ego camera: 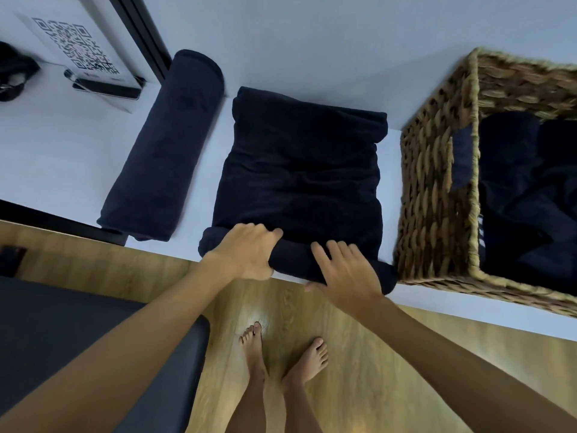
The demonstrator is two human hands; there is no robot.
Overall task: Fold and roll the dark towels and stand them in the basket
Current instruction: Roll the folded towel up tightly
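Rolling from the near table edge, the left hand [246, 253] curls over the started roll of the folded dark towel [299, 170] while the right hand [346, 270] presses it with spread fingers. Uneven pressure could skew the roll into a cone. Beyond lie a finished dark rolled towel [162, 145] and the woven wicker basket [437, 189].

On the table [56, 157], a folded towel [303, 170] lies in the middle, its near edge rolled up at the table's near rim. The left hand [249, 254] and right hand [346, 270] rest on that roll, side by side. A rolled towel [165, 145] lies to the left, apart from it. The basket [437, 195] stands just to the right, with towels [524, 195] inside. A QR-code card [78, 45] stands far left.
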